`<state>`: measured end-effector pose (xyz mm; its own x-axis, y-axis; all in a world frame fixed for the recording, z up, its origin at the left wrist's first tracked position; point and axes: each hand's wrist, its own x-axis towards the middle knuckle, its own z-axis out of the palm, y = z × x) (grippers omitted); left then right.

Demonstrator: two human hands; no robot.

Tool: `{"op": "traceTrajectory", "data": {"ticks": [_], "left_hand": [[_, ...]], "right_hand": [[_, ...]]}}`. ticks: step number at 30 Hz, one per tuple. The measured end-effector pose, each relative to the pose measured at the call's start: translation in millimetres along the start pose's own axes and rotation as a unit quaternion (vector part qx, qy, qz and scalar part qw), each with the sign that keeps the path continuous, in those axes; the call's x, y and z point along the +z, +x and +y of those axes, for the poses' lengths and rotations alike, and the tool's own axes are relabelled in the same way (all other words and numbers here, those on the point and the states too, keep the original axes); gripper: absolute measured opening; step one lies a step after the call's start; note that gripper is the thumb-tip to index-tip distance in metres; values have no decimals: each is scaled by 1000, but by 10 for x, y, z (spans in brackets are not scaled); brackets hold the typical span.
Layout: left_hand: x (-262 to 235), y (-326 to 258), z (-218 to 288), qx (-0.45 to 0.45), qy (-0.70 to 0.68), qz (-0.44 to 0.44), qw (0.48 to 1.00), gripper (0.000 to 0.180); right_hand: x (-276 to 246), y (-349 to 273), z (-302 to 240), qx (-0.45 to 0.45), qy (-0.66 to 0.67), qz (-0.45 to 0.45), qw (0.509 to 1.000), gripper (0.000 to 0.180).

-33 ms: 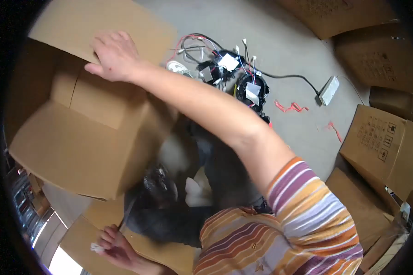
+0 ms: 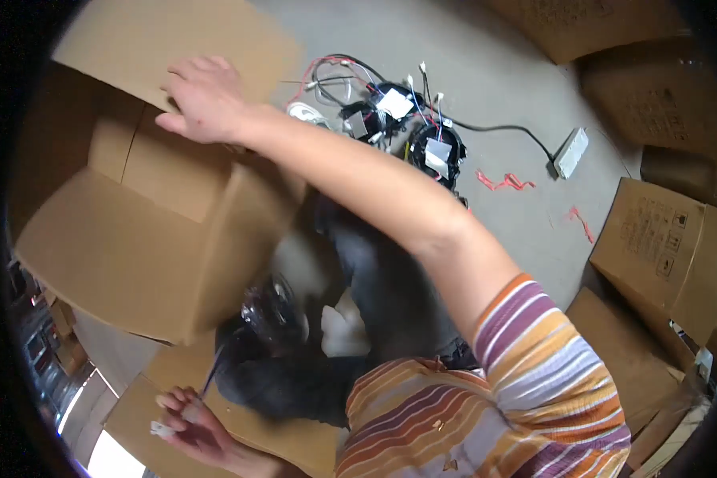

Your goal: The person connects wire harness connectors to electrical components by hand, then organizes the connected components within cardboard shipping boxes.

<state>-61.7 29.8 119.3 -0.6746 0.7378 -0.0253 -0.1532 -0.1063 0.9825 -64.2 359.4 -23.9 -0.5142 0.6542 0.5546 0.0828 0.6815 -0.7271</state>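
My right hand (image 2: 207, 99) reaches across to a large cardboard box (image 2: 111, 255) at the left. Its fingers lie over the upper flap (image 2: 135, 44), with the thumb hooked at the flap's edge, gripping it. The box stands open and tilted toward me. Low at the left, my left hand (image 2: 197, 434) is closed around a thin dark cable (image 2: 209, 380). A white connector (image 2: 161, 429) pokes out beside its fingers. The cable runs up toward a dark, shiny round object (image 2: 275, 315) by my legs, partly blurred.
On the grey floor ahead lie black round units with wires (image 2: 436, 155), a white power strip (image 2: 570, 154) and scraps of red string (image 2: 506, 182). Cardboard boxes (image 2: 649, 239) line the right side. Another box (image 2: 287, 442) lies beneath my left arm. White padding (image 2: 342, 328) rests between my legs.
The large box and my right hand have shifted very slightly. My left hand has moved a little to the left, and my knee has shifted.
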Motion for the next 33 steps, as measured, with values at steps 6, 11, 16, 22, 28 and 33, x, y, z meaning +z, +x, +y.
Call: {"op": "traceTrajectory", "data": {"ticks": [6,11,16,22,28,33], "left_hand": [[-76,143,60,69,33,19,997,29],[-84,338,54,140,63,141,978,25],[-372,585,173,93,-26,124,988,22],[-546,452,43,-50,-65,106,991,18],[-582,129,-226,-123,-22,111,986,21],[-511,37,-496,-158,-57,144,975,24]], "right_hand": [[-1256,-1454,381,209,13,-140,968,20],[-1779,-3173,274,162,-130,-427,880,16],[-1517,-3790,151,102,-204,-434,872,27],[-1111,-3777,278,59,-324,-627,706,14],[-1683,-3364,370,199,-157,-397,882,13],[-1557,-3217,634,318,-40,-196,927,14]]}}
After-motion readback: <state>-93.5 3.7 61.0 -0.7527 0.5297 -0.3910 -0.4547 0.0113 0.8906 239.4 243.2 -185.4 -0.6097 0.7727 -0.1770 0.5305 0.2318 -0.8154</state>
